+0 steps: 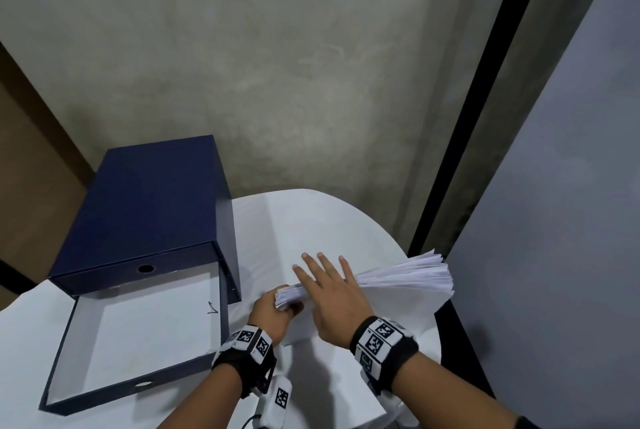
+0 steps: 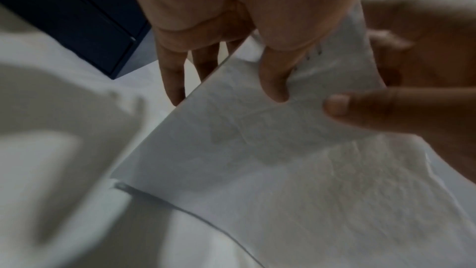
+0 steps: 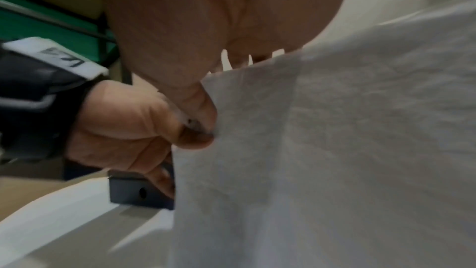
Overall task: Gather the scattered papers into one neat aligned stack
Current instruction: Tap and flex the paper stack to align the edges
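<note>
A thick stack of white papers [image 1: 408, 279] stands on its long edge on the white-covered table [image 1: 311, 221], fanned out and uneven at its right end. My left hand [image 1: 273, 311] grips the stack's left end with curled fingers. In the left wrist view the left thumb [image 2: 273, 76] presses the near sheet of the papers [image 2: 257, 160]. My right hand [image 1: 329, 290] lies over the top edge with straight, spread fingers. Its thumb [image 3: 198, 109] touches the near face of the papers [image 3: 335, 129].
A dark blue box [image 1: 149, 200] sits at the table's left. Its pulled-out tray [image 1: 145, 335], lined white, lies in front of it. The table's rounded edge runs close behind and right of the stack. A grey wall and a dark post stand beyond it.
</note>
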Demonstrator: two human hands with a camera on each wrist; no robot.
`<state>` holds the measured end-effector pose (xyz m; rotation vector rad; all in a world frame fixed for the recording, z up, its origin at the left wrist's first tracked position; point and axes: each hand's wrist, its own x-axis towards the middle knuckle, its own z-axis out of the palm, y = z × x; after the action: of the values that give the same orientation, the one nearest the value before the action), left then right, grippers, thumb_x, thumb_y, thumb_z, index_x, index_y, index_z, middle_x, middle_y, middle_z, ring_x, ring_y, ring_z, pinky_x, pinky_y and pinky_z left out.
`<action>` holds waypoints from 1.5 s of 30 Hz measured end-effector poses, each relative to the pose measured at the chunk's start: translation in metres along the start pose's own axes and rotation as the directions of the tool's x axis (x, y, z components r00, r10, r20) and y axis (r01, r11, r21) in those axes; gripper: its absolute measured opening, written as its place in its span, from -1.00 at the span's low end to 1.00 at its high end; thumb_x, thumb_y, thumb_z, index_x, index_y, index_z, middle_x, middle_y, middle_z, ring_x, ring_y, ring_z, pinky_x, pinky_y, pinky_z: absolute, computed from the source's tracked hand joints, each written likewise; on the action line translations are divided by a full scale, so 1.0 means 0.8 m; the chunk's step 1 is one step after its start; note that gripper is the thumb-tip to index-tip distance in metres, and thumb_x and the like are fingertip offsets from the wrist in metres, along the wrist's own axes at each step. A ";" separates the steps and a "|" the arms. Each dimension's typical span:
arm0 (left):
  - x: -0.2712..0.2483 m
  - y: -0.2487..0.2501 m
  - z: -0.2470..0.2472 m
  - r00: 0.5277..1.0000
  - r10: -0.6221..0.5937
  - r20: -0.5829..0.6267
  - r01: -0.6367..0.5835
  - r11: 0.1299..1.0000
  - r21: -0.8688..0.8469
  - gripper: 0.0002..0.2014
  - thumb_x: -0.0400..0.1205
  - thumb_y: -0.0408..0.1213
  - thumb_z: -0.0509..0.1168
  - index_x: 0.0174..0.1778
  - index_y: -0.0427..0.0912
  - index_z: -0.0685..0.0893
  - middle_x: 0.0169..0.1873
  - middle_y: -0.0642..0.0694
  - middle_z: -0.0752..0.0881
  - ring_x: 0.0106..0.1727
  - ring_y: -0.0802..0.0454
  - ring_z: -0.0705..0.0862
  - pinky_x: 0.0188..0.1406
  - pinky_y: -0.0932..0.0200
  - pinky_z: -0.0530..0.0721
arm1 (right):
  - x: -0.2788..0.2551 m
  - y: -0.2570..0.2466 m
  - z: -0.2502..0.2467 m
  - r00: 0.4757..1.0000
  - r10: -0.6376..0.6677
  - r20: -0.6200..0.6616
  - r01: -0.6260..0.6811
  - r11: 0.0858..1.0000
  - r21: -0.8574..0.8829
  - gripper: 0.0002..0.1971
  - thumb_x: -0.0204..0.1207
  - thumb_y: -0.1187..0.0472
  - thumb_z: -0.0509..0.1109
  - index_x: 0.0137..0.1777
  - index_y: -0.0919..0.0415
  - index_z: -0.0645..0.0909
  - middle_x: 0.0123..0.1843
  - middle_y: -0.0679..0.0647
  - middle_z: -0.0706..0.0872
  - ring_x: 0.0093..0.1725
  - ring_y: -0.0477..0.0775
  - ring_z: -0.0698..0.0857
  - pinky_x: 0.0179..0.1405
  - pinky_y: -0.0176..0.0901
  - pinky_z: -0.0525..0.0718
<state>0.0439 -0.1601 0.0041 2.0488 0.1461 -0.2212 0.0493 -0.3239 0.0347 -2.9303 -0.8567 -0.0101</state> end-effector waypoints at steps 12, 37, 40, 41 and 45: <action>0.009 0.037 -0.039 0.908 0.112 -0.405 -0.140 0.989 -0.038 -0.05 0.28 -0.25 0.61 0.54 -0.12 0.24 0.58 -0.17 0.20 0.59 -0.05 0.22 0.58 0.06 0.18 | -0.032 0.096 -0.112 0.857 0.319 -0.405 -0.046 0.829 0.557 -0.81 0.47 0.35 0.45 -0.03 0.03 0.69 -0.18 -0.12 0.81 -0.14 0.03 0.80 -0.25 -0.15 0.67; -0.016 0.089 -0.018 0.918 0.226 -0.326 -0.319 0.908 -0.270 -0.69 0.61 -0.38 0.27 -0.02 0.19 0.41 -0.17 -0.02 0.68 -0.34 0.19 0.61 -0.24 0.36 0.59 | -0.067 0.069 -0.061 0.743 0.605 -0.287 0.027 0.401 0.916 -0.62 0.62 0.51 0.29 0.10 -0.05 0.43 -0.08 -0.47 0.71 -0.07 -0.34 0.70 -0.09 -0.49 0.59; -0.020 0.084 -0.018 0.925 0.212 -0.317 -0.310 0.902 -0.302 -0.68 0.44 -0.26 0.35 0.03 0.14 0.45 -0.13 0.03 0.70 -0.23 0.20 0.66 -0.10 0.20 0.59 | -0.074 0.069 -0.056 0.749 0.616 -0.243 0.014 0.352 0.936 -0.61 0.55 0.51 0.38 0.09 -0.02 0.45 -0.08 -0.20 0.70 -0.13 -0.27 0.70 -0.10 -0.28 0.63; -0.020 0.082 -0.018 0.926 0.205 -0.317 -0.307 0.898 -0.316 -0.66 0.40 -0.23 0.36 0.04 0.10 0.46 -0.13 0.06 0.68 -0.20 0.19 0.66 -0.07 0.16 0.59 | -0.076 0.069 -0.055 0.750 0.617 -0.238 0.024 0.335 0.942 -0.62 0.53 0.48 0.41 0.09 -0.02 0.46 -0.04 -0.13 0.69 -0.11 -0.23 0.70 -0.08 -0.23 0.64; -0.022 0.096 -0.023 0.907 0.255 -0.336 -0.383 0.830 -0.406 -0.63 0.37 -0.01 0.39 0.02 -0.04 0.52 -0.18 0.26 0.63 -0.11 0.18 0.63 -0.01 0.32 0.58 | -0.073 0.069 -0.063 0.709 0.644 -0.287 0.106 0.306 0.946 -0.70 0.43 0.13 0.51 0.12 -0.04 0.54 0.07 -0.03 0.70 0.12 0.10 0.72 0.15 -0.06 0.67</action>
<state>0.0438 -0.1800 0.0827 1.5777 0.0114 0.2870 0.0308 -0.4060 0.0784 -1.6504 -0.0404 -0.3570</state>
